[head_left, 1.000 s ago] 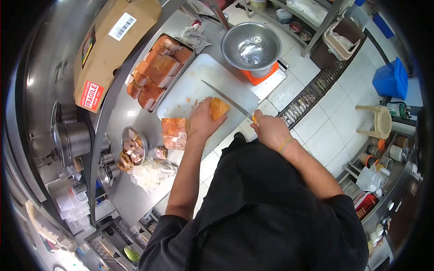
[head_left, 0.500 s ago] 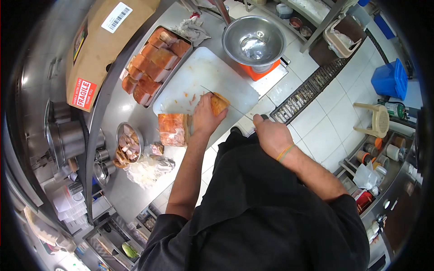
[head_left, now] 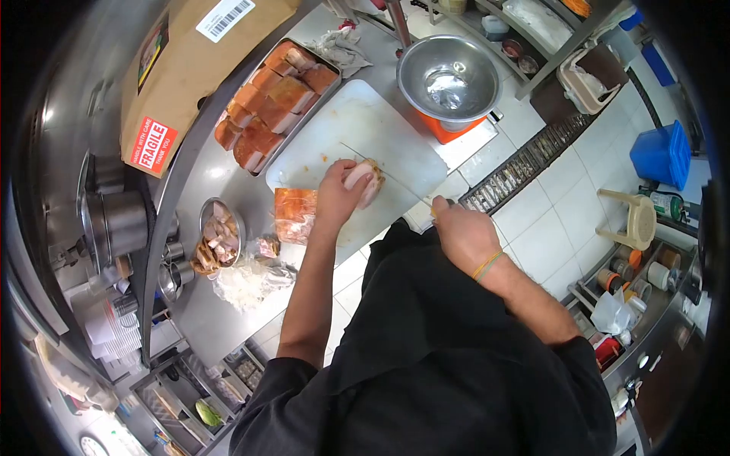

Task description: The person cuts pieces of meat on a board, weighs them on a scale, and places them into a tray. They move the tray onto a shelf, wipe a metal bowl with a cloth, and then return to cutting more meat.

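My left hand (head_left: 338, 194) is closed on a small piece of meat (head_left: 365, 182), its pale cut side showing, on the white cutting board (head_left: 346, 114). In my right hand (head_left: 467, 237), near the counter's front edge, is the handle of a long, thin knife (head_left: 404, 190). The blade reaches over the board beside the piece, its tip showing past my left fingers. Left of my left wrist sits a larger block of meat (head_left: 292, 214) with a browned top. Behind the board, a metal tray (head_left: 323, 95) holds several similar browned chunks.
A large steel bowl (head_left: 449, 72) stands on an orange scale (head_left: 449, 135) right of the board. A smaller bowl (head_left: 242, 228) of meat pieces and crumpled plastic (head_left: 251, 287) lie to the left. A cardboard box (head_left: 190, 68) overhangs the back. A plastic stool (head_left: 637, 219) stands right.
The piece under my left hand has turned, so its pale side now shows instead of the browned one. My right hand and the knife have shifted little. The whole view has moved slightly.
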A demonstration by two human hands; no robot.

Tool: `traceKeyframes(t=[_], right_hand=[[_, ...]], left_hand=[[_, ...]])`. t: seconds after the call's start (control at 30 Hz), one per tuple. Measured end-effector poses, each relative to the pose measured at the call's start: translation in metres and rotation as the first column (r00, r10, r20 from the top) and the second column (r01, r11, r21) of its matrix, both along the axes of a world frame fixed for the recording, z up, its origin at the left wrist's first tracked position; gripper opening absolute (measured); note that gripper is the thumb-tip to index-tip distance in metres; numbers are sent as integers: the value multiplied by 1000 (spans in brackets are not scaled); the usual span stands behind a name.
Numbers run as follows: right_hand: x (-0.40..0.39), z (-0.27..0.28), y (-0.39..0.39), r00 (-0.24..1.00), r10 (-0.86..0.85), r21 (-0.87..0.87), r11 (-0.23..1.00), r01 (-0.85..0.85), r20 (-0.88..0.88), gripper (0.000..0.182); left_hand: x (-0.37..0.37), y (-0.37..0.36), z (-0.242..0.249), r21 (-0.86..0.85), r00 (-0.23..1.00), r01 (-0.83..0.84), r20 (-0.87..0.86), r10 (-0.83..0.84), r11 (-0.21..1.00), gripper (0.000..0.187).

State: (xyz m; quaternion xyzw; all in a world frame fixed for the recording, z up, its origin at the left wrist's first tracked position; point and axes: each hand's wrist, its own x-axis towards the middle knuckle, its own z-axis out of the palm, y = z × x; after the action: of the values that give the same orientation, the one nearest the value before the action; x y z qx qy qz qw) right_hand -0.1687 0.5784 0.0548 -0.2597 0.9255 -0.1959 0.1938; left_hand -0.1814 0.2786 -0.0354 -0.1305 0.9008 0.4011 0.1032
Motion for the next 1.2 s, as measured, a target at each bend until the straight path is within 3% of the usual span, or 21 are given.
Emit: traceKeyframes(t=[0.13, 0.33, 0.43, 0.6, 0.8, 0.93, 1.2], right_hand=[[1, 5, -3, 1000, 1, 32, 999, -1, -5, 14], [5, 12, -6, 1000, 25, 87, 996, -24, -15, 13], [6, 17, -9, 999, 26, 114, 993, -29, 23, 13], [1, 19, -25, 996, 10, 131, 991, -21, 84, 12], [-9, -14, -56, 999, -24, 45, 999, 22, 32, 12], [-18, -13, -63, 993, -38, 35, 999, 34, 108, 13], [-8, 26, -43, 957, -72, 126, 991, 37, 282, 15]], left_hand=[[10, 30, 30, -258, 988, 62, -118, -95, 964, 67], [4, 36, 19, -327, 993, 41, -88, -74, 944, 64], [5, 37, 13, -383, 971, 40, -203, -126, 923, 62], [7, 38, 4, -405, 964, 9, -238, -115, 914, 60], [7, 40, 0, -402, 955, -9, -275, -111, 916, 62], [7, 40, -2, -381, 955, -19, -281, -97, 924, 64], [-6, 42, 4, -376, 991, 39, -107, -85, 926, 62]])
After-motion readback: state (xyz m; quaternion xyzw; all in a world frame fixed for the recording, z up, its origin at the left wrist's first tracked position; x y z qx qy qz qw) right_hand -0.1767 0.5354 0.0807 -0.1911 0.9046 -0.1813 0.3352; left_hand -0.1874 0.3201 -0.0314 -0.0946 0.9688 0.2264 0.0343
